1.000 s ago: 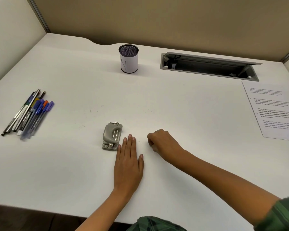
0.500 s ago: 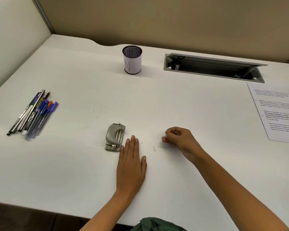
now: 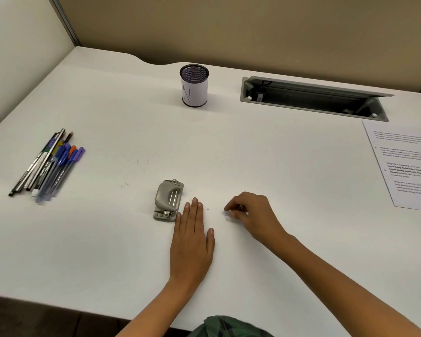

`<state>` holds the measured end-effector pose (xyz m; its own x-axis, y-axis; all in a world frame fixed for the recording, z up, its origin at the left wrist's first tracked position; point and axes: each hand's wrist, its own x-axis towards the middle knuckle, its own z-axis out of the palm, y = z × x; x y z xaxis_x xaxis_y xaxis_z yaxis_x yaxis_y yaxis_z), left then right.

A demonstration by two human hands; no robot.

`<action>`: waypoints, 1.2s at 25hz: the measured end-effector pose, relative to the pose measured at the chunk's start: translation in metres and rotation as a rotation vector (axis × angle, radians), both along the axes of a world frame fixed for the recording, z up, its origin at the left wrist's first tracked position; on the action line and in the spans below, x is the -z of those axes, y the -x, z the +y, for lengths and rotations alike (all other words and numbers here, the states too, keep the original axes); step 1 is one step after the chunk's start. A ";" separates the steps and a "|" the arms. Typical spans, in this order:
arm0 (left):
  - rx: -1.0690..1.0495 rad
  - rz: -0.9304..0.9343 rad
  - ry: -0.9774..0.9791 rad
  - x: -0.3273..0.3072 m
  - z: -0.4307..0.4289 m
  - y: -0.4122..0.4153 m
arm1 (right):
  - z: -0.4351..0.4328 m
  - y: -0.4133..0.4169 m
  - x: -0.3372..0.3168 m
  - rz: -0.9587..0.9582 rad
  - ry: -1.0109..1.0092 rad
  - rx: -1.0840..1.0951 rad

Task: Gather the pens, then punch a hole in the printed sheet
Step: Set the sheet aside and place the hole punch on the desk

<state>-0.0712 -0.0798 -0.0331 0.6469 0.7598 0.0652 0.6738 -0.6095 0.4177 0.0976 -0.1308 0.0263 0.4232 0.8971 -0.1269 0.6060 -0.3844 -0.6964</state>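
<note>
Several pens (image 3: pixel 49 165) lie side by side in a bundle at the left of the white desk (image 3: pixel 301 166). A grey hole punch (image 3: pixel 168 200) sits near the front middle. My left hand (image 3: pixel 192 242) lies flat on the desk, palm down, with its fingertips just right of the punch. My right hand (image 3: pixel 250 215) hovers low to the right of it, fingers curled and fingertips pinched together over tiny white paper dots (image 3: pixel 207 209); nothing is visible in it. The printed sheet (image 3: pixel 406 164) lies at the right edge, partly cut off.
A black mesh pen cup (image 3: pixel 194 85) with a white label stands at the back middle. An open grey cable tray (image 3: pixel 311 99) is sunk into the desk at the back right. Beige partition walls close the back and left.
My right hand moved to the right away from my left hand, then came back slightly with its fingertips pinched. My left hand, the punch and the pens stayed where they were.
</note>
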 end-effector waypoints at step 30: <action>-0.027 -0.217 0.220 -0.034 0.041 -0.024 | -0.001 -0.011 0.000 0.326 0.130 0.285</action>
